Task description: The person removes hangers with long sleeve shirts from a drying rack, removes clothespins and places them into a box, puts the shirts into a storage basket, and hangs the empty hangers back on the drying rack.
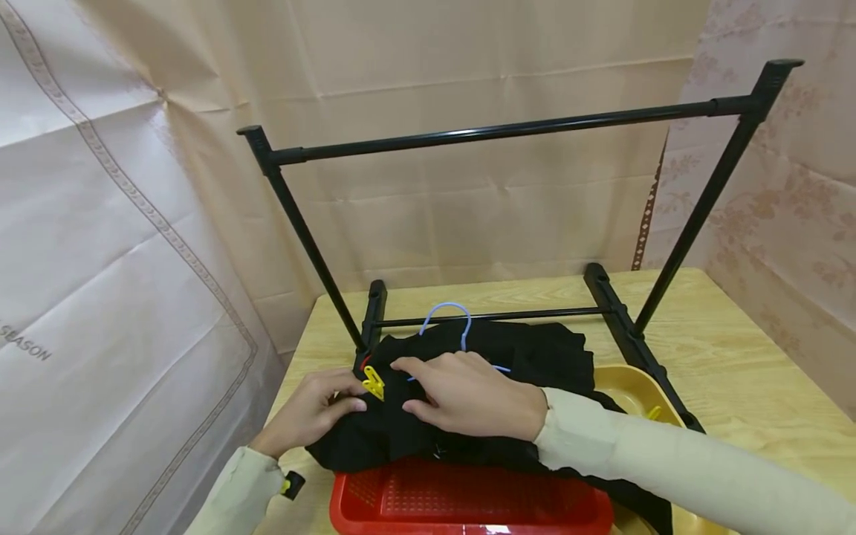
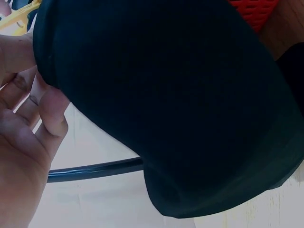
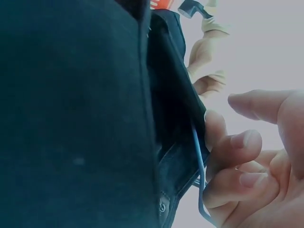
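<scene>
A black garment [image 1: 461, 349] on a blue hanger [image 1: 446, 306] lies bunched over a red basket. The left hand [image 1: 314, 410] pinches its left edge between thumb and fingers, as the left wrist view also shows. Close to those fingertips, a yellow clip [image 1: 373, 383] sits at the garment's left shoulder. Across the garment's middle reaches the right hand [image 1: 471, 394], thumb and index finger spread apart with a gap between them. In the right wrist view its other fingers [image 3: 237, 180] bend loosely beside the blue hanger wire; a firm hold is not visible.
A black rack [image 1: 508, 132] stands behind the garment on the wooden table [image 1: 742, 371]. The red basket [image 1: 468, 494] is at the front, with a yellow tray [image 1: 615, 379] to its right holding another yellow clip [image 1: 654, 412]. Curtains [image 1: 468, 223] hang behind the table.
</scene>
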A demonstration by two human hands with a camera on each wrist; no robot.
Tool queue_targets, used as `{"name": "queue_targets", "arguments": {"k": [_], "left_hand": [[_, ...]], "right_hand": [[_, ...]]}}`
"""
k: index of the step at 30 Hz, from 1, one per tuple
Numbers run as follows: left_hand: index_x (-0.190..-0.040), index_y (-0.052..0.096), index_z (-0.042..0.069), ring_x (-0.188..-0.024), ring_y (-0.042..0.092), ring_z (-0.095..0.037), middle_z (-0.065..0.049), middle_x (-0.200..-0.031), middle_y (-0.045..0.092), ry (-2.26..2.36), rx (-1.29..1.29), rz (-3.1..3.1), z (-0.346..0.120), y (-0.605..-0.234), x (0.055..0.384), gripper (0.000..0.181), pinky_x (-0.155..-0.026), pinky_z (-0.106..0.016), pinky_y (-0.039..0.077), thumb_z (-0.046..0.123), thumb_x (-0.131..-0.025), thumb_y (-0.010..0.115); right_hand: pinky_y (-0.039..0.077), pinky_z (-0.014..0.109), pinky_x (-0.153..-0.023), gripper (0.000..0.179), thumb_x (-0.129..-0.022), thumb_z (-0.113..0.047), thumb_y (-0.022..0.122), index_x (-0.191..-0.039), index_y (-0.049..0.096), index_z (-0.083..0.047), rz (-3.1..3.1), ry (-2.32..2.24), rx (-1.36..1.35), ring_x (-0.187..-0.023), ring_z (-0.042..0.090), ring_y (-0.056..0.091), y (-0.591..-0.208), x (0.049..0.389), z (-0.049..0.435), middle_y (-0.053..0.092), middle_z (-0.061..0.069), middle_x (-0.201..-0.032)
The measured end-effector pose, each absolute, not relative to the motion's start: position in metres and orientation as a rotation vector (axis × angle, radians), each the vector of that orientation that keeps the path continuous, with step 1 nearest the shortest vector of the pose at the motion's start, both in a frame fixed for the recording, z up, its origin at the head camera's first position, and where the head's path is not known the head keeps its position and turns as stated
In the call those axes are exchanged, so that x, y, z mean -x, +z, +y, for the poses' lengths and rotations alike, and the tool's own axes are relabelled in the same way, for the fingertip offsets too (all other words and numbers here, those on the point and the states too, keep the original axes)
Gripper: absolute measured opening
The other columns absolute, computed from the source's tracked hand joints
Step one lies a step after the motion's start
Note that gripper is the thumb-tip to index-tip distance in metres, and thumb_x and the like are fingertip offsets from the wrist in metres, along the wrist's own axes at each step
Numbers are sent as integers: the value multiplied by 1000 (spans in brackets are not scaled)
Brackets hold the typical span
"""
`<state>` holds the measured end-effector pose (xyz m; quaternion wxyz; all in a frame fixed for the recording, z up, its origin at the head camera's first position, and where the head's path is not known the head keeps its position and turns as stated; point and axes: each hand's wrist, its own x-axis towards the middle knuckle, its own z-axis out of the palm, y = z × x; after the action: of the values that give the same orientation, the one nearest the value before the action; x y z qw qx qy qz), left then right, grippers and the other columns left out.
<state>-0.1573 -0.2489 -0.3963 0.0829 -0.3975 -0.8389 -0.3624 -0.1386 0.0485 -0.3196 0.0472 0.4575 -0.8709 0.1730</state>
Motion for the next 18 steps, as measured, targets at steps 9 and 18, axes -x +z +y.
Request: {"name": "queue_targets", "arguments": {"k": [9,18], "left_hand": [[-95,73,23,-73,57,-6,12,-87,64,-1083,1205,-2492,-247,-395,159,22,-64,-24,50,4,-87,81],[-93,73,21,-70,54,-4,12,-86,64,-1051,1228,-2465,-243,-392,158,22,-58,-22,46,2,-86,81]], "right_hand": [[35,20,-40,46,-100,-32,70,-137,60,-8,-2654,540,-1399,-45,0,43,-316,142,31,46,-13,-59],[39,19,-45,18,-99,-31,71,-106,70,-14,-2599,451,-1382,-58,-1,50,-317,145,13,58,-13,-70]]}}
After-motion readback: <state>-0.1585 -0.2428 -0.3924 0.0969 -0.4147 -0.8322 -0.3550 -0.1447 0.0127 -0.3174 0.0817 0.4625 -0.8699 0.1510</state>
